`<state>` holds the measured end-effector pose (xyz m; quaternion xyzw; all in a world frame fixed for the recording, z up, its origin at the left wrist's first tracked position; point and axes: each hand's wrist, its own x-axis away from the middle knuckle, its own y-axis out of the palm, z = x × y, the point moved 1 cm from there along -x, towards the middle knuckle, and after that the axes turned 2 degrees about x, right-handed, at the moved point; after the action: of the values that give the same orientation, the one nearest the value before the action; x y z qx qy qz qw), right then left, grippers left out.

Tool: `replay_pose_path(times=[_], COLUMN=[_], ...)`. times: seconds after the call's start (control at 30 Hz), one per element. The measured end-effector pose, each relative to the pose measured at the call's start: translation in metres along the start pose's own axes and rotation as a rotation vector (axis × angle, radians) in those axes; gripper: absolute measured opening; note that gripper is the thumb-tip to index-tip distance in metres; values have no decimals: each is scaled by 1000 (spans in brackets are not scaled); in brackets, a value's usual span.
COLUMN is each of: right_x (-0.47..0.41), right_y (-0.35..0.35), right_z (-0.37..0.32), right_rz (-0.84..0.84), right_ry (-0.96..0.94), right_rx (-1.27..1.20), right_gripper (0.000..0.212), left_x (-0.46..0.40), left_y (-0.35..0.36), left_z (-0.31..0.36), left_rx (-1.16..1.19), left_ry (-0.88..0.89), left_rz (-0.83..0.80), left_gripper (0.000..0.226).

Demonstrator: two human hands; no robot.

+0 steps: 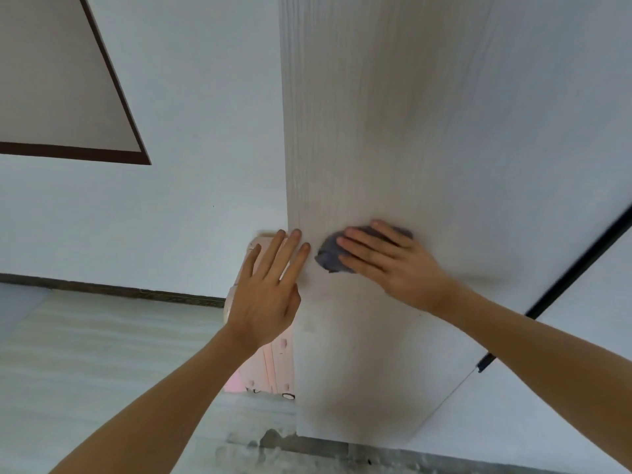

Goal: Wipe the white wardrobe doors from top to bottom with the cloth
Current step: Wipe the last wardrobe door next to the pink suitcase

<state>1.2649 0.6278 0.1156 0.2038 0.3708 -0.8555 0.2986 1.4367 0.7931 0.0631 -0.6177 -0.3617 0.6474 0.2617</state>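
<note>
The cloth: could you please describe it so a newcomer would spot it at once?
Find the tall white wardrobe door filling the right side. At mid-height the right hand presses flat on the cloth, the only grey, crumpled thing against pale panels.

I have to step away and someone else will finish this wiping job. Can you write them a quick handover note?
Right hand: fingers straight, pressing the grey cloth flat on the wardrobe door, about mid-height.
Left hand: open, fingertips at the door's left edge, holding nothing.
Done: cannot tell from this view; the cloth is now midway down.
Left: the door below the cloth, then the next door right of the black strip.
</note>
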Motion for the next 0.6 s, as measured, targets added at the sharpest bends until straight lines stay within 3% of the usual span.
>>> replay_pose_path(times=[0.1, 0.17, 0.23, 0.33, 0.4, 0.47, 0.6], right_x=[-1, 21, 62, 118, 131, 125, 102], right_y=[-19, -7, 14, 28, 22, 10, -30], right_z=[26, 7, -30, -57, -45, -18, 44], right_rz=[155, 131, -22, -325, -371, -293, 17], right_ry=[327, 452, 348, 42, -24, 21, 295], right_rx=[46, 76, 53, 37, 53, 29, -9], right_gripper=[42, 49, 46, 50, 47, 39, 40], left_x=[-1, -1, -1, -1, -6, -13, -27], left_y=[6, 10, 14, 20, 23, 25, 30], left_z=[9, 17, 26, 34, 44, 58, 90], left_rx=[7, 3, -8, -33, -33, -29, -1], left_ry=[-62, -96, -101, -75, -51, -32, -13], left_rz=[14, 31, 41, 58, 76, 91, 110], left_gripper=[59, 59, 59, 58, 58, 57, 55])
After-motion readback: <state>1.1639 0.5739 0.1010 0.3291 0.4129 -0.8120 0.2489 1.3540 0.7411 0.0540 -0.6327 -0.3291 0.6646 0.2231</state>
